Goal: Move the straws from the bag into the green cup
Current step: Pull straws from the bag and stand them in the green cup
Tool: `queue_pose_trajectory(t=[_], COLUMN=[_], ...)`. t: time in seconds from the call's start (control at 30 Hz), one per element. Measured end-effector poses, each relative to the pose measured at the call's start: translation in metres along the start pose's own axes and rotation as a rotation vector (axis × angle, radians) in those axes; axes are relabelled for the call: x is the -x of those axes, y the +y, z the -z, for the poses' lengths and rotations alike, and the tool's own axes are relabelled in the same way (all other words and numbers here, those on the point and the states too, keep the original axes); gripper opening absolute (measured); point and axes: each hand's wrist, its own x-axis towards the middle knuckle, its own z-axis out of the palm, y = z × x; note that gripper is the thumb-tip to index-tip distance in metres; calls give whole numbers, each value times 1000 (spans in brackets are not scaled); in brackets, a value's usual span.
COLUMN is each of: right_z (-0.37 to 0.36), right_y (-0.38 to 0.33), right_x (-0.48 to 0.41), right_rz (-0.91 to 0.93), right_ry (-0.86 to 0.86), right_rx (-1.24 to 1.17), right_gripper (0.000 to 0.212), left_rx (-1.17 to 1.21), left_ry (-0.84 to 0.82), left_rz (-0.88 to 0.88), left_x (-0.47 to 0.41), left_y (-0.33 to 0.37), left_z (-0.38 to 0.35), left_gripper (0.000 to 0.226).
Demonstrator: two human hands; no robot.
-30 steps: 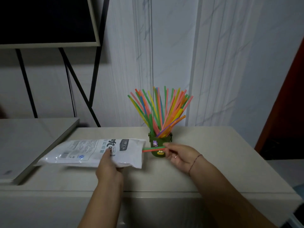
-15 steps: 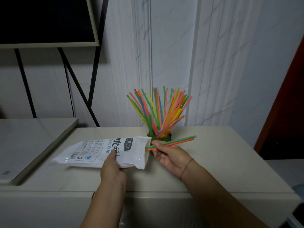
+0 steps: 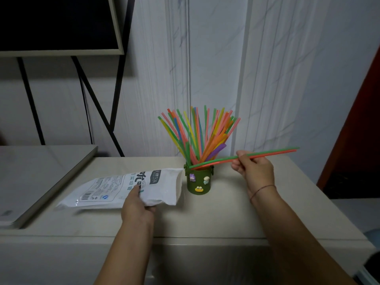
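Note:
A small green cup (image 3: 199, 183) with cartoon stickers stands on the beige cabinet top (image 3: 216, 214), packed with several colourful straws (image 3: 197, 134) fanning upward. Left of it lies a white plastic bag (image 3: 115, 188) with printed text, its open end facing the cup. My left hand (image 3: 136, 206) pinches the bag's near edge. My right hand (image 3: 254, 168), to the right of the cup, holds two straws (image 3: 273, 152), one green and one red, nearly level; their left tips reach across the cup's rim.
A grey slab (image 3: 37, 177) sits lower at the left. A black-framed stand (image 3: 98, 103) with a dark panel rises behind it. White panelled wall at the back, a red surface (image 3: 362, 120) at the right.
My right hand has drawn the two straws fully out of the bag and carried them right and up, past the cup. The bag has shifted slightly right under my left hand.

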Motion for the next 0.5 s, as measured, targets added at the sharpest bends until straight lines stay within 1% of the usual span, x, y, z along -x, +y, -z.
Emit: queue_pose_trajectory(t=[0.13, 0.2, 0.33, 0.5], right_z=[-3, -7, -19, -27], right_y=[1, 5, 13, 15], right_x=[-1, -2, -5, -6], right_rz=[117, 156, 216, 258], right_ry=[11, -12, -52, -137], right_rx=[104, 174, 290, 438], right_gripper=[7, 4, 5, 6], left_rx=[-32, -71, -116, -156], left_ry=[-19, -25, -35, -38], left_rz=[32, 55, 103, 124], left_x=[2, 3, 6, 10], left_y=[-1, -1, -1, 2], left_z=[-1, -2, -1, -2], left_gripper=[39, 43, 45, 25])
